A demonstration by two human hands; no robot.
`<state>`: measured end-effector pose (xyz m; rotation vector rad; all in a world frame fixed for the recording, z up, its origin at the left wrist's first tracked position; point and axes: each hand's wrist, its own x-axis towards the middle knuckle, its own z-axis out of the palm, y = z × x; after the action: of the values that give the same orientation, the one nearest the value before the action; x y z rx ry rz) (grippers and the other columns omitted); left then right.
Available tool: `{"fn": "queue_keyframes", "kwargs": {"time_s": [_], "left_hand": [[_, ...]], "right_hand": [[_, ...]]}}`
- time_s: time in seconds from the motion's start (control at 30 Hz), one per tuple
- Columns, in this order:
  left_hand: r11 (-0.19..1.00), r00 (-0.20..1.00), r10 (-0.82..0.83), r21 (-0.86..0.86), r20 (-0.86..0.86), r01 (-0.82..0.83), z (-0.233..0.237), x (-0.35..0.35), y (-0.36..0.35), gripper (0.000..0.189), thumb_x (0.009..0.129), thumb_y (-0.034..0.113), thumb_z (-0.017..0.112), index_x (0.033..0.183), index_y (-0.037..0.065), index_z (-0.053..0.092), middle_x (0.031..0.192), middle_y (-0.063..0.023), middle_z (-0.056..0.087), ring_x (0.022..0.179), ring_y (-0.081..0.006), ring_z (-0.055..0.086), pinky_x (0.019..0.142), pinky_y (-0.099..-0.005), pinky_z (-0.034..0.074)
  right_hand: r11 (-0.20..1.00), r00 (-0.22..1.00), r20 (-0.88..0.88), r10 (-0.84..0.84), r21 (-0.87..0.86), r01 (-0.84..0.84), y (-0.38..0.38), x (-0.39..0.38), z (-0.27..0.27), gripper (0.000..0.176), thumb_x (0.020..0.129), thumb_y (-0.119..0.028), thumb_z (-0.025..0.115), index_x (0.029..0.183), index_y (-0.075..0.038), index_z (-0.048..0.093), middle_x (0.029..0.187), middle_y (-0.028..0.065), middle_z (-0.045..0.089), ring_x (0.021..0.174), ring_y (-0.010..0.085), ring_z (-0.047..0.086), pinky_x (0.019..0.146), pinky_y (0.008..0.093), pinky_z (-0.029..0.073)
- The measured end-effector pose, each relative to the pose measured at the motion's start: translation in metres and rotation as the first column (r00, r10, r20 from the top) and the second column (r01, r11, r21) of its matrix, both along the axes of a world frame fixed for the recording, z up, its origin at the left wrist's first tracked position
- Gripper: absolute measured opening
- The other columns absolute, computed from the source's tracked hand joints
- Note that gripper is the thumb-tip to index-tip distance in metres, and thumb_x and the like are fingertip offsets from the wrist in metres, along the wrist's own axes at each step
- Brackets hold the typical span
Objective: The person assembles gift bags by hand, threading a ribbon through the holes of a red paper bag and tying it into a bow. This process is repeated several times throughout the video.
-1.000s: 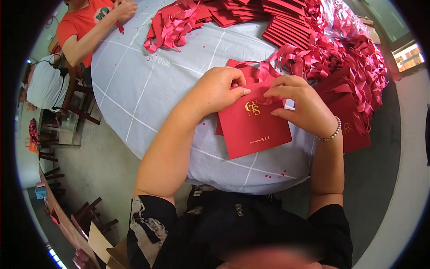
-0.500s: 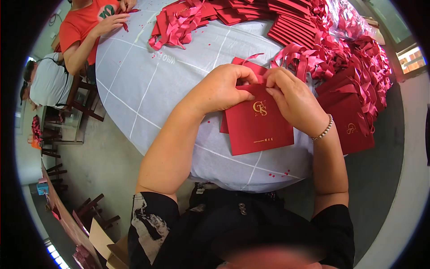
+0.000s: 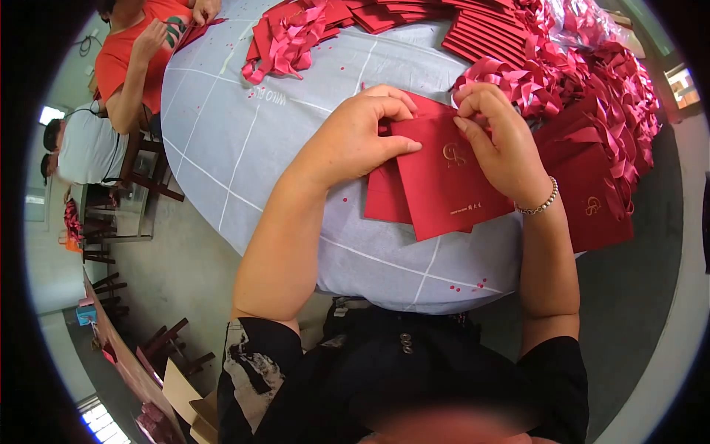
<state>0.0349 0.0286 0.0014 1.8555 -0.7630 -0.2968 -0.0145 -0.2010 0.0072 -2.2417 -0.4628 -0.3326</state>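
Both my hands hold a flat red paper gift bag (image 3: 444, 189) with a gold logo, tilted over the table. My left hand (image 3: 370, 133) grips its upper left side, thumb on the front and fingers at the top edge. At the upper right corner, my right hand (image 3: 495, 140) pinches with thumb and forefinger; whether a ribbon is between them is hidden. Under the held bag lies another red bag (image 3: 386, 196), partly covered. Right of my right hand are red bags with a gold logo (image 3: 584, 192) and a heap of red ribbons (image 3: 614, 96).
The table has a grey checked cloth (image 3: 214, 148) with small red dots scattered on it. Stacked red bags (image 3: 488, 37) and ribboned bags (image 3: 285, 44) lie at the back. A person in an orange-red shirt (image 3: 122, 66) works at the far left.
The held bag has turned counterclockwise and shifted up and right, showing more of the bag beneath. My right hand has moved slightly right. The other person's hand has risen.
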Motion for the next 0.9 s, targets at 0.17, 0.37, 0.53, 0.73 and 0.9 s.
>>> {"fn": "queue_keyframes", "kwargs": {"time_s": [0.17,0.37,0.53,0.73,0.9], "left_hand": [[0.998,0.998,0.054,0.009,0.011,-0.054,-0.001,0.004,0.003,0.019,0.078,0.007,0.078,0.090,-0.001,0.066,0.110,-0.0052,0.064,0.102,-0.0143,0.058,0.092,-0.0285,0.046],[0.998,0.997,0.046,0.039,0.055,-0.048,0.001,0.000,0.000,0.020,0.078,0.008,0.078,0.093,-0.001,0.067,0.110,-0.0051,0.064,0.102,-0.0152,0.058,0.093,-0.0291,0.045],[0.997,0.994,0.067,0.017,0.081,-0.069,0.002,-0.002,-0.002,0.021,0.079,0.008,0.078,0.095,-0.001,0.068,0.111,-0.0046,0.064,0.103,-0.0154,0.058,0.094,-0.0291,0.045],[0.998,0.994,0.054,0.019,0.096,-0.056,0.003,-0.005,-0.005,0.020,0.079,0.001,0.076,0.097,-0.001,0.068,0.111,-0.0044,0.064,0.101,-0.0145,0.059,0.091,-0.0281,0.047],[0.998,0.990,0.057,0.025,0.131,-0.061,-0.004,-0.006,-0.008,0.019,0.080,-0.002,0.074,0.097,-0.001,0.067,0.113,-0.0045,0.062,0.101,-0.0152,0.059,0.090,-0.0279,0.048]], "right_hand": [[0.909,0.962,-0.249,0.108,0.417,0.006,0.004,-0.006,0.003,0.008,0.092,0.002,0.065,0.099,0.005,0.063,0.084,0.0029,0.068,0.082,0.0072,0.065,0.073,0.0218,0.053],[0.981,0.991,-0.126,0.051,0.191,-0.026,0.013,-0.008,-0.004,0.008,0.088,-0.003,0.068,0.094,0.002,0.070,0.082,0.0112,0.072,0.074,0.0183,0.069,0.069,0.0285,0.054],[0.987,0.998,-0.058,-0.010,0.161,0.019,0.018,-0.006,-0.011,0.010,0.085,-0.006,0.070,0.092,0.000,0.072,0.085,0.0166,0.071,0.075,0.0290,0.069,0.069,0.0339,0.054],[0.984,0.994,-0.070,-0.085,0.151,0.095,0.022,-0.004,-0.013,0.011,0.084,-0.007,0.070,0.092,-0.001,0.073,0.085,0.0171,0.070,0.077,0.0305,0.070,0.070,0.0358,0.054],[0.995,0.989,0.109,-0.101,0.021,0.100,0.028,-0.002,-0.017,0.007,0.081,-0.006,0.068,0.086,-0.002,0.071,0.080,0.0162,0.068,0.073,0.0343,0.067,0.068,0.0411,0.054]]}}
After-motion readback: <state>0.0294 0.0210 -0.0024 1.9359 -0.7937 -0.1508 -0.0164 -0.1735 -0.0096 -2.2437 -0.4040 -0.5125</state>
